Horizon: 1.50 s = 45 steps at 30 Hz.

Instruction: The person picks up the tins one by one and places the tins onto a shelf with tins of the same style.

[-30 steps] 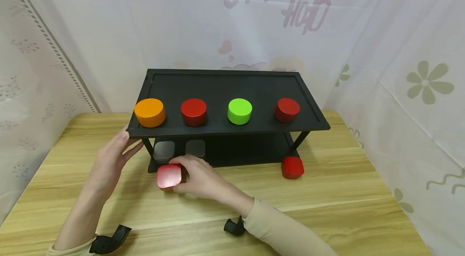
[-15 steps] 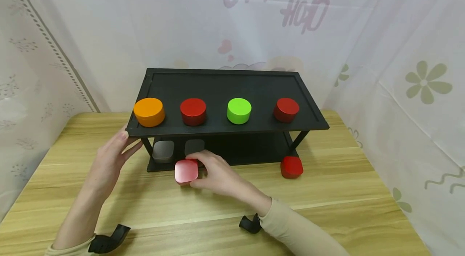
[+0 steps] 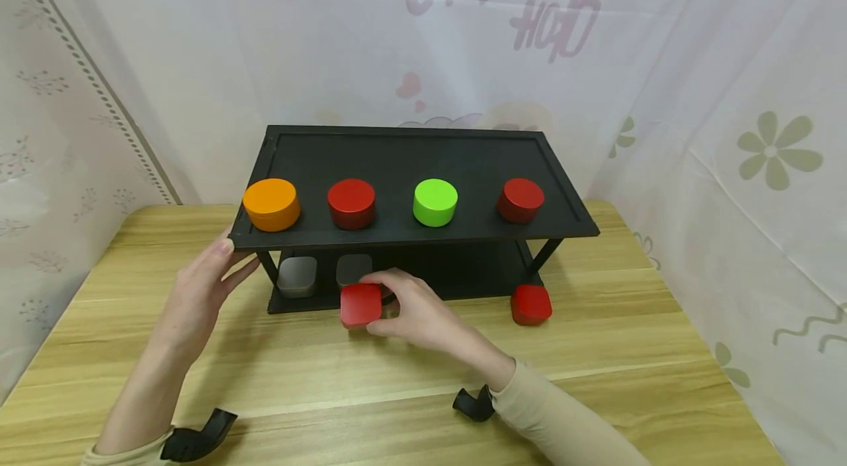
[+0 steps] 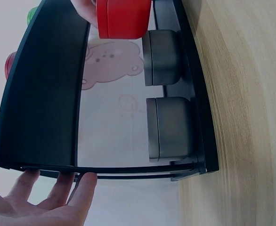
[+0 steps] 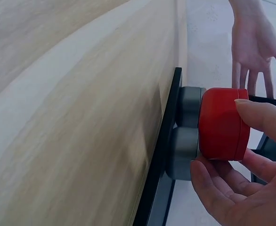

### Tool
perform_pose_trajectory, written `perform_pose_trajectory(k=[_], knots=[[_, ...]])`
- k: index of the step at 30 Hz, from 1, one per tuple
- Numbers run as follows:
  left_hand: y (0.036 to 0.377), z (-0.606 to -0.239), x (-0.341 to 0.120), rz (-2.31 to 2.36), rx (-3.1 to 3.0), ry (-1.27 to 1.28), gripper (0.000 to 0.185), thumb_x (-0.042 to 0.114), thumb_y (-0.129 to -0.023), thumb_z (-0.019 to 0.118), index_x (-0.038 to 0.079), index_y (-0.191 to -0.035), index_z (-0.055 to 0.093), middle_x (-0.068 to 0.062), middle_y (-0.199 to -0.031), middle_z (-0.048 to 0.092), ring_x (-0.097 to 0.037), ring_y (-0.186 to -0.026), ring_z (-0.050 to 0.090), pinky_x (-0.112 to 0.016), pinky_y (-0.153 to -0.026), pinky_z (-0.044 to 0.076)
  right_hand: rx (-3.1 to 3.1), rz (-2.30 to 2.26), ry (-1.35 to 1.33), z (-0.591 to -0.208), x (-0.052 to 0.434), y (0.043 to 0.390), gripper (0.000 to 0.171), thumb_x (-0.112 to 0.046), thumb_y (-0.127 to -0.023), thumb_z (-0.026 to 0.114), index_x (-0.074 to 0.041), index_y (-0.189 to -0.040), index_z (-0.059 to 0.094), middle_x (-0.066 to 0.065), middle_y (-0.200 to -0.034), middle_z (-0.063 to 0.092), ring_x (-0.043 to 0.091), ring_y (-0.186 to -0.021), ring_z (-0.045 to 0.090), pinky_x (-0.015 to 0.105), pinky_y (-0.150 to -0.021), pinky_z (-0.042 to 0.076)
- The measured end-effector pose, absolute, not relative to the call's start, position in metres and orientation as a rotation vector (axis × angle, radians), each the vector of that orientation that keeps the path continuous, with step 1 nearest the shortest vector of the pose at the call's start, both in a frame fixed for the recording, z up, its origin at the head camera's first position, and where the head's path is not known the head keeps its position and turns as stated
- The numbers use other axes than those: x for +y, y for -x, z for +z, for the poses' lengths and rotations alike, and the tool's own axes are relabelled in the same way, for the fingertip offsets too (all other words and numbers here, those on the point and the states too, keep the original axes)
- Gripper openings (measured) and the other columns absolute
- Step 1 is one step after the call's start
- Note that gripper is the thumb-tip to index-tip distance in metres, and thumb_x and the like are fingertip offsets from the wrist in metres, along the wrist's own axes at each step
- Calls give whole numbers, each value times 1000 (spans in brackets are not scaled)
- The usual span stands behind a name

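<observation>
My right hand [image 3: 417, 309] pinches a red, rounded-square tin [image 3: 360, 305] between thumb and fingers, at the front of a black two-tier rack [image 3: 410, 157]. In the right wrist view the red tin [image 5: 220, 123] is raised off the tabletop, in front of two grey tins. Those grey tins, one at the left end [image 3: 297, 276] and one beside it [image 3: 354, 270], stand on the lower shelf. My left hand [image 3: 201, 289] touches the rack's left end; in the left wrist view its fingers [image 4: 58, 190] lie fairly straight against the frame.
On the upper shelf stand round tins: orange [image 3: 272, 205], red [image 3: 352, 204], green [image 3: 435, 202] and dark red [image 3: 520, 201]. Another red square tin [image 3: 531, 304] sits on the wooden table [image 3: 317, 407] by the rack's front right corner. A patterned cloth [image 3: 331, 47] hangs behind.
My right hand has carried the red square tin rightward and slightly up along the rack's front, from before the first grey tin to before the second. My left hand stays put.
</observation>
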<state>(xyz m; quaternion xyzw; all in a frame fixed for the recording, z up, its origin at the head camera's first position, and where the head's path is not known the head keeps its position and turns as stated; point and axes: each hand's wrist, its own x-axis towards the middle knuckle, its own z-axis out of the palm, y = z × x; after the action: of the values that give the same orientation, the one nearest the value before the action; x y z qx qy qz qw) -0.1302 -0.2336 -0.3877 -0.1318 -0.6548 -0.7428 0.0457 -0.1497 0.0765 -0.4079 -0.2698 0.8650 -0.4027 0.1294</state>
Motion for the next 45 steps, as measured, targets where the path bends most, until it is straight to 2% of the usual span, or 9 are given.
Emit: perform_pose_trajectory(k=[11, 18, 29, 37, 45], knots=[[130, -387, -233, -2274, -2005, 397, 46, 15, -113, 35, 10, -157, 42, 10, -160, 45, -1, -132, 57, -12, -104, 52, 2529, -1185, 745, -407, 94, 153, 59, -15, -86, 82, -16, -140, 60, 1, -133, 65, 18, -111, 64, 39, -96, 62], [130, -387, -234, -2275, -2013, 405, 46, 16, -113, 35, 10, -158, 41, 9, -162, 42, -1, -132, 56, -12, -104, 52, 2562, -1187, 735, -407, 106, 157, 58, -14, -85, 82, -15, -139, 60, 3, -132, 65, 20, -111, 65, 39, -96, 62], [128, -386, -231, -2265, -1987, 405, 44, 15, -113, 36, 6, -155, 45, 10, -151, 55, -2, -128, 59, -14, -105, 53, 2594, -1180, 691, -407, 118, 162, 60, -13, -84, 83, -16, -140, 61, 4, -136, 63, 21, -114, 64, 40, -99, 61], [128, -384, -230, -2240, -2020, 371, 45, 18, -113, 37, 6, -156, 43, 10, -152, 53, -1, -128, 59, -13, -105, 52, 2610, -1186, 674, -408, 128, 168, 60, -13, -85, 83, -15, -140, 60, 5, -135, 63, 23, -114, 63, 44, -99, 61], [129, -388, -232, -2264, -1990, 400, 44, 15, -113, 36, 10, -154, 47, 11, -150, 55, -1, -127, 59, -12, -104, 53, 2641, -1160, 651, -409, 137, 175, 60, -13, -85, 83, -15, -141, 59, 4, -136, 62, 23, -115, 63, 42, -99, 61]])
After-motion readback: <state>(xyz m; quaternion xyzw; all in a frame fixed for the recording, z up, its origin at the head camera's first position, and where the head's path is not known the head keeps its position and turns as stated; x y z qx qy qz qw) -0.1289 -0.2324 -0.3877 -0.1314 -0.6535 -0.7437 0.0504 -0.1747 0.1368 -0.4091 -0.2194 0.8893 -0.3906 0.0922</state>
